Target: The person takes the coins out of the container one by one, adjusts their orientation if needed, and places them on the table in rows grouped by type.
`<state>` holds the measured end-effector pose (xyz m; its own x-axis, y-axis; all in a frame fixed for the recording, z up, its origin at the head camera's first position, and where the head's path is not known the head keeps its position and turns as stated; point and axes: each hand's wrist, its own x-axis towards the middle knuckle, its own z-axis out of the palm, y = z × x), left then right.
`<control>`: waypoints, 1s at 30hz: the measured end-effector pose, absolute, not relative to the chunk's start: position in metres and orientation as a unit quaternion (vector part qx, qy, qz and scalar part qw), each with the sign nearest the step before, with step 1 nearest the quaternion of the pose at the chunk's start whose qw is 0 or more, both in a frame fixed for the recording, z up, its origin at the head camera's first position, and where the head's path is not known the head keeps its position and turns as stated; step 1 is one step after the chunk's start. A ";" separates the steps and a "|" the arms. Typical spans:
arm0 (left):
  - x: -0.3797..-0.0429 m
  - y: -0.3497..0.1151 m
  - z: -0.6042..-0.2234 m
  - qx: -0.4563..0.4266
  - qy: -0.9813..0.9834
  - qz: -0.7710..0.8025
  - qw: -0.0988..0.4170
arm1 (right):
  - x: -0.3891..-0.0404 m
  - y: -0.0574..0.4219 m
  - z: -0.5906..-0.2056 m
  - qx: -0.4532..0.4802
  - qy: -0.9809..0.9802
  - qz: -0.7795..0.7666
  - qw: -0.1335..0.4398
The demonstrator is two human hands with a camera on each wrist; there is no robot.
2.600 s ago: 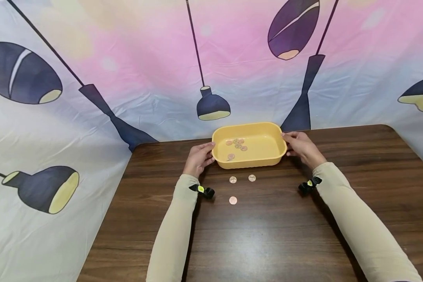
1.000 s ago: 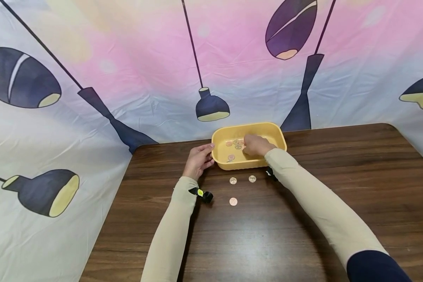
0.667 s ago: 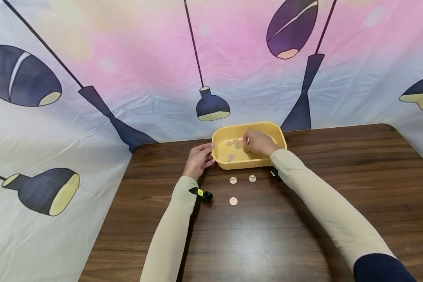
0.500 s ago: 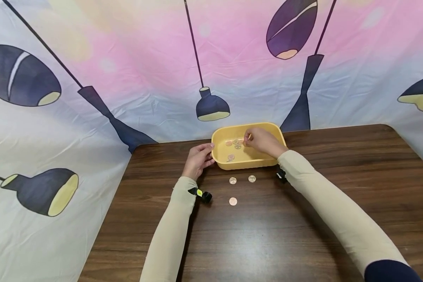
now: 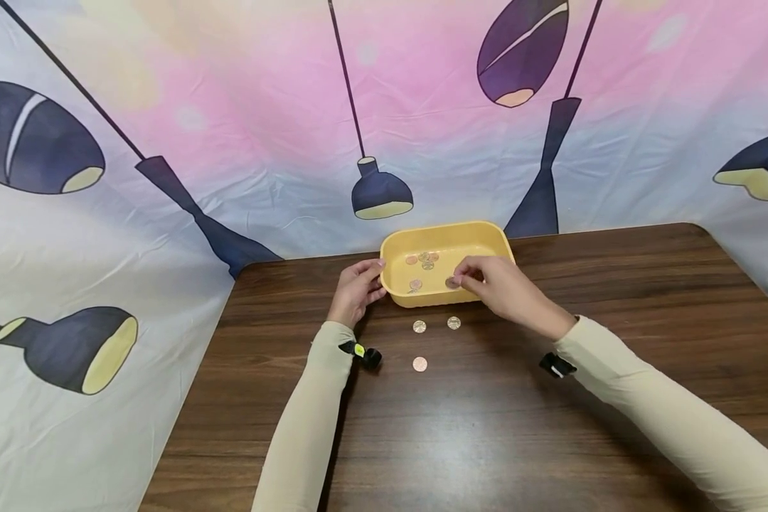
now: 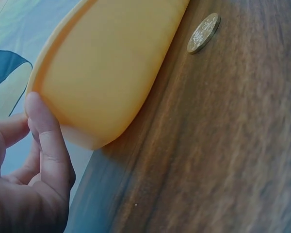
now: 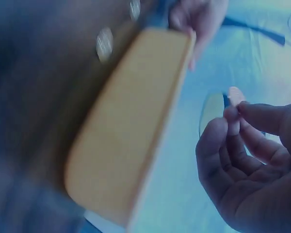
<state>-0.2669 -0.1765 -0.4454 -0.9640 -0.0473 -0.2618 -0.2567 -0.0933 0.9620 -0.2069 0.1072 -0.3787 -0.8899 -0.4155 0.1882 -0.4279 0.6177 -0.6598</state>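
Observation:
A yellow plastic tray (image 5: pixel 448 294) stands at the back of the table, with several coins (image 5: pixel 427 265) lying in its left half. At its left end, my left hand (image 5: pixel 355 293) pinches the rim between thumb and fingers; the left wrist view shows the thumb (image 6: pixel 47 131) at the edge. My right hand (image 5: pixel 508 291) is over the tray's front right part. Between its thumb and index finger it pinches a coin (image 5: pixel 451 282), which shows as a copper-coloured disc (image 7: pixel 236 95) in the right wrist view.
Three more coins lie on the brown wooden table (image 5: pixel 461 427) before the tray: one silvery coin (image 5: pixel 419 326), another beside it (image 5: pixel 454 323), and a copper-coloured coin (image 5: pixel 419 364) nearer. A printed cloth backdrop (image 5: pixel 281 142) hangs right behind the table's far edge.
My right hand left the tray's right rim, reached in among the coins, and has now drawn back toward the front right with one coin pinched. My left hand stayed at the rim.

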 end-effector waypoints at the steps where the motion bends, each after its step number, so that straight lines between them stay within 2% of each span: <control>1: -0.267 -0.176 -0.446 -0.112 0.668 0.732 0.071 | -0.202 0.107 -0.382 0.238 -0.894 0.379 0.002; 8: -0.266 -0.176 -0.448 -0.109 0.656 0.744 0.066 | -0.176 0.107 -0.413 0.270 -0.889 0.367 -0.041; 18: -0.265 -0.174 -0.449 -0.112 0.652 0.747 0.066 | -0.167 0.109 -0.443 0.242 -0.894 0.350 -0.143; 30: -0.265 -0.175 -0.450 -0.113 0.652 0.746 0.074 | -0.170 0.108 -0.450 0.226 -0.908 0.317 -0.156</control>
